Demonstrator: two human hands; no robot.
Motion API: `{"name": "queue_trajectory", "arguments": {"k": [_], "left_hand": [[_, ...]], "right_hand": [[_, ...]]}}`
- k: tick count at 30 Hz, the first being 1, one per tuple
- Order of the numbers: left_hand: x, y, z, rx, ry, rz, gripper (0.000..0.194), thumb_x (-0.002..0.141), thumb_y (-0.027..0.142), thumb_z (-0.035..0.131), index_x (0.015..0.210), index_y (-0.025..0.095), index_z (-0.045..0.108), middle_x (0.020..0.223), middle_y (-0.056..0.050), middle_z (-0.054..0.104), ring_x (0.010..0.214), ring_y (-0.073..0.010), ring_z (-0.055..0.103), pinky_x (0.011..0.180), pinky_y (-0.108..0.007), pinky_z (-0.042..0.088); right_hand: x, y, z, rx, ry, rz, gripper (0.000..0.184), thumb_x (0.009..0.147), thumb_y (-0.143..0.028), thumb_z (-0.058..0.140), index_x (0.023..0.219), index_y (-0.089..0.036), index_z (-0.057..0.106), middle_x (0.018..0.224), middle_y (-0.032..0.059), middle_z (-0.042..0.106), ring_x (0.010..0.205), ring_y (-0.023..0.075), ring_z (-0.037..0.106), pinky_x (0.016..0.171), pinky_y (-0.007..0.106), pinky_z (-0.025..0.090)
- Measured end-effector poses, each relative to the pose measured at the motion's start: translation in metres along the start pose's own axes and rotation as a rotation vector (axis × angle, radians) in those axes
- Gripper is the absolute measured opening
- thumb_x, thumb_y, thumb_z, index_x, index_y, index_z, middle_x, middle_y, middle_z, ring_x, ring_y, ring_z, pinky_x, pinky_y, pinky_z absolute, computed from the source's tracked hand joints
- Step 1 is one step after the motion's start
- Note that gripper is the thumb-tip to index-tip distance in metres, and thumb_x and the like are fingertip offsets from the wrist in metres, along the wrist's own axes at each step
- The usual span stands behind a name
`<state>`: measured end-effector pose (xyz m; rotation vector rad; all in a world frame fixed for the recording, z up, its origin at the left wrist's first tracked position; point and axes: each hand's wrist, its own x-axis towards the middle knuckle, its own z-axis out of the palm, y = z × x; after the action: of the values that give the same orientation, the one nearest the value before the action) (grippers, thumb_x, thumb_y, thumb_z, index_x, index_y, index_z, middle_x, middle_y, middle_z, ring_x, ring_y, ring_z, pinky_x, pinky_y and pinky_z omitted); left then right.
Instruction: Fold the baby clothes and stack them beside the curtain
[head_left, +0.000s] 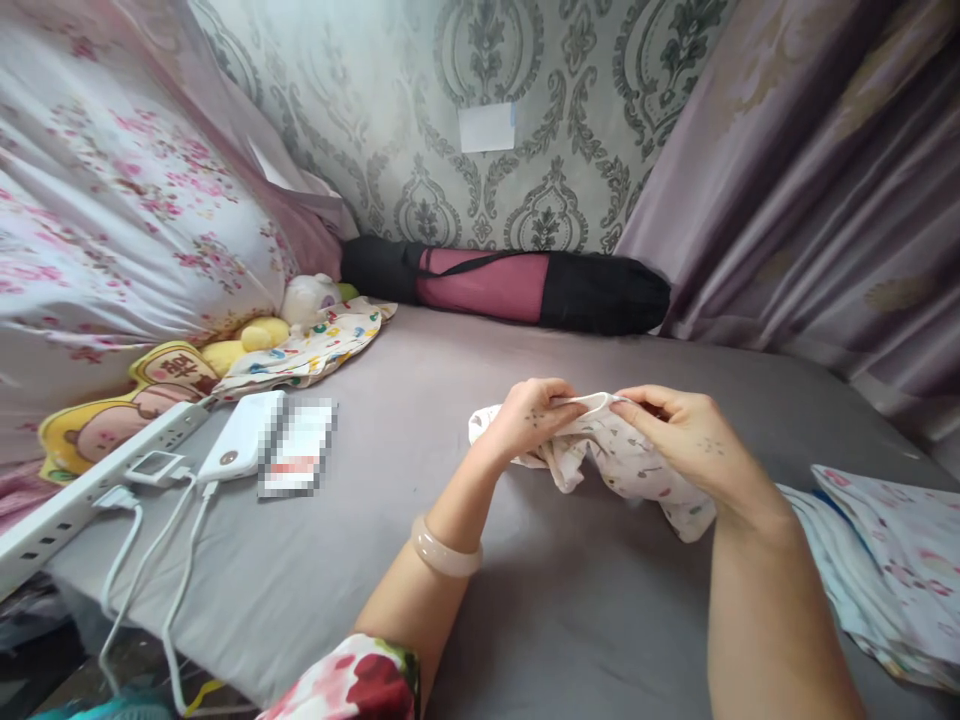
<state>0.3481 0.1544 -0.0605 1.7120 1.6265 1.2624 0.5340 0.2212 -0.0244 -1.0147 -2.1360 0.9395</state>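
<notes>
Two of your hands share one small garment: the left hand point(541, 410) and the right hand point(679, 430) each pinch its pale rim between thumb and fingers, so neither is spread wide. The white patterned garment point(634, 460) is in front of you, above the grey sheet point(420, 390); whether its lowest fold touches the sheet, you cannot tell from this angle. Your grips sit close together along the rim, probably because that keeps the edge drawn out between them while the loose cloth hangs below. Just beyond your right forearm lies a folded stack of cloths point(885, 560), laid flat, perhaps to keep it neat and within reach. Over on the left, the white device point(244, 440) rests near the power strip point(86, 495), presumably because its cable point(184, 560) ties it there, well apart from the garment.
</notes>
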Motion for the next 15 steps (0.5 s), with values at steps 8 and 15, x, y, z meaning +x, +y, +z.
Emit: {"name": "queue_trajectory", "arguments": {"k": [8,15], "left_hand": [[0.005,-0.022,0.0,0.422,0.169,-0.118,0.024,0.079,0.012,0.048,0.089,0.021,0.067,0.093,-0.007,0.065,0.093,-0.0236,0.056,0.083,-0.034,0.043],[-0.001,-0.002,-0.008,0.168,0.051,-0.151,0.012,0.077,0.026,0.058,0.084,0.019,0.065,0.079,-0.001,0.06,0.074,-0.015,0.053,0.067,-0.026,0.042]], "right_hand": [[-0.002,0.001,-0.018,0.058,0.362,0.036,0.03,0.077,-0.044,0.066,0.091,-0.019,0.074,0.083,0.0049,0.073,0.072,0.0182,0.064,0.061,0.026,0.048],[-0.012,-0.008,-0.031,-0.08,0.667,-0.092,0.03,0.079,-0.046,0.066,0.094,-0.021,0.075,0.078,0.0038,0.071,0.067,0.0186,0.063,0.062,0.03,0.046]]}}
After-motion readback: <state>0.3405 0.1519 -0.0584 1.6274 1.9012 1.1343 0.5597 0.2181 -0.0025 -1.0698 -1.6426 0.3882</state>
